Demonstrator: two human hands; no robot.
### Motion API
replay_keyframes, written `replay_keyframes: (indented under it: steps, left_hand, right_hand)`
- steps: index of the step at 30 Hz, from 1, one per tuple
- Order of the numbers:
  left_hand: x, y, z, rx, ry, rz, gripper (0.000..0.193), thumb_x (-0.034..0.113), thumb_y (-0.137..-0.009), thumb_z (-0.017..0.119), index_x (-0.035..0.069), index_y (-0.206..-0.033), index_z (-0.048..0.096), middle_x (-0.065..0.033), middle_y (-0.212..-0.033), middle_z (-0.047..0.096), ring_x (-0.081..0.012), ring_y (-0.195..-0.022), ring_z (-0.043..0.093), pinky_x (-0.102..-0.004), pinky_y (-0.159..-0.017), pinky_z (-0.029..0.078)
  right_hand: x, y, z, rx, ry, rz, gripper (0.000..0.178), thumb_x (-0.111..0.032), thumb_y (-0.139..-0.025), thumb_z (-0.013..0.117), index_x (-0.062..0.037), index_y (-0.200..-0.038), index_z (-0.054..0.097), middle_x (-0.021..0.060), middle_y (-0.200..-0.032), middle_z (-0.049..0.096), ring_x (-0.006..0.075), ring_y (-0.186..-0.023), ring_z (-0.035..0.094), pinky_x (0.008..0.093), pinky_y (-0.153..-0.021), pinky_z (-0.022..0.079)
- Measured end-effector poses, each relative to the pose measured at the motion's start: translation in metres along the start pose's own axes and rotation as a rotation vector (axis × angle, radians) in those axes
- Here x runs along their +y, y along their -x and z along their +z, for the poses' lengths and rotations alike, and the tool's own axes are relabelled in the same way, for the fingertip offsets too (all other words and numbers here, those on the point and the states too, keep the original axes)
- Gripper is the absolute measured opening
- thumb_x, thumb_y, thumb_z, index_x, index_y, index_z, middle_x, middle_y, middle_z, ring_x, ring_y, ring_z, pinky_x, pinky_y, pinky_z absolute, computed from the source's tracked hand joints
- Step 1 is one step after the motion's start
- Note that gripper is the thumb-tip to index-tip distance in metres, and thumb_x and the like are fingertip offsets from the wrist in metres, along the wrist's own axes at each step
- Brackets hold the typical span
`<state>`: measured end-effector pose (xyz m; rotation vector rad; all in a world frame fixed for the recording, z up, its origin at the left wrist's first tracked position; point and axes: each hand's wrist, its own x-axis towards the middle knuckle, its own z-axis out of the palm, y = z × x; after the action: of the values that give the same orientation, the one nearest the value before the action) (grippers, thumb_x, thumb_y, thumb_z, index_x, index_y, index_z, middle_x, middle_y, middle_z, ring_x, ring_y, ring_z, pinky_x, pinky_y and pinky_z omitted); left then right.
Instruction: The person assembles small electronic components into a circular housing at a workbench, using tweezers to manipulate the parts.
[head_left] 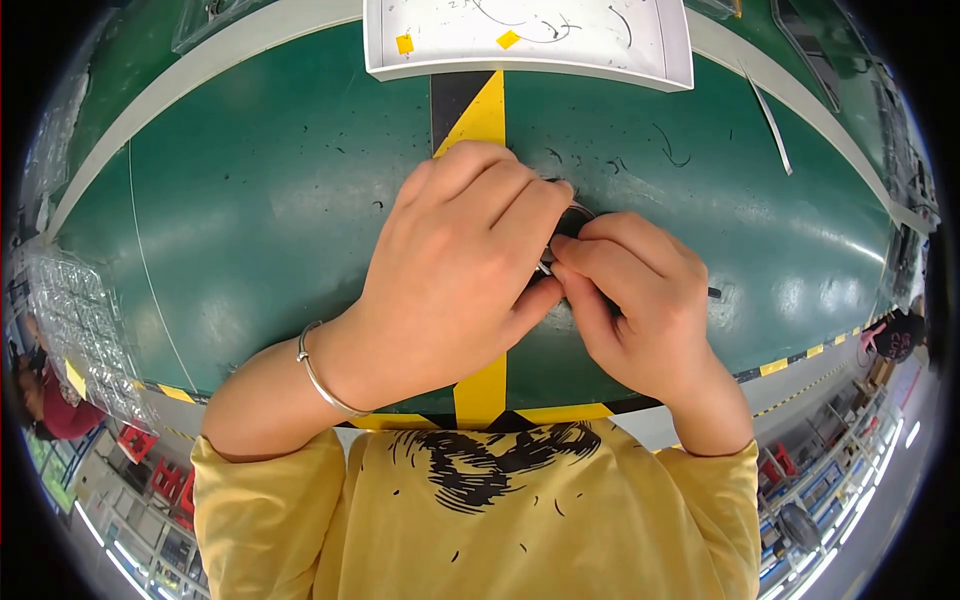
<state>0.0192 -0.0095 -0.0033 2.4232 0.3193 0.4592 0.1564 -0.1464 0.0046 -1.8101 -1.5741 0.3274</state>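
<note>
My left hand (460,250) lies over a small dark object with a thin shiny curved edge (573,222), its fingers curled round it. Most of that object is hidden beneath the fingers, so its kind cannot be made out. From the other side my right hand (645,300) pinches at it with thumb and forefinger. A small pale metallic bit (544,267) shows between the two thumbs. Past the right hand's outer edge a short black end (714,293) sticks out; whether it is held or lies on the table cannot be told.
A white open box (530,68) with yellow squares and dark strands stands at the far edge. Black scraps (672,150) dot the green table (270,220). A thin white strip (770,125) lies at the far right. Clear plastic trays (80,320) sit at left.
</note>
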Motion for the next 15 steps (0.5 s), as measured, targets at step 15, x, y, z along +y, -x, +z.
replay_keyframes:
  steps: [15]
  left_hand:
    - [-0.0030, 0.0002, 0.0004, 0.006, 0.005, 0.005, 0.051, 0.013, -0.062, 0.087, 0.003, -0.108, 0.067, -0.0115, -0.098, 0.065, -0.0321, -0.100, 0.061, -0.0435, -0.089, 0.050]
  right_hand:
    - [0.0013, -0.0027, -0.0009, -0.010, 0.029, -0.024, 0.014, 0.004, -0.076, 0.076, -0.0030, -0.087, 0.073, 0.0097, -0.084, 0.067, 0.0259, -0.066, 0.065, 0.0342, -0.057, 0.051]
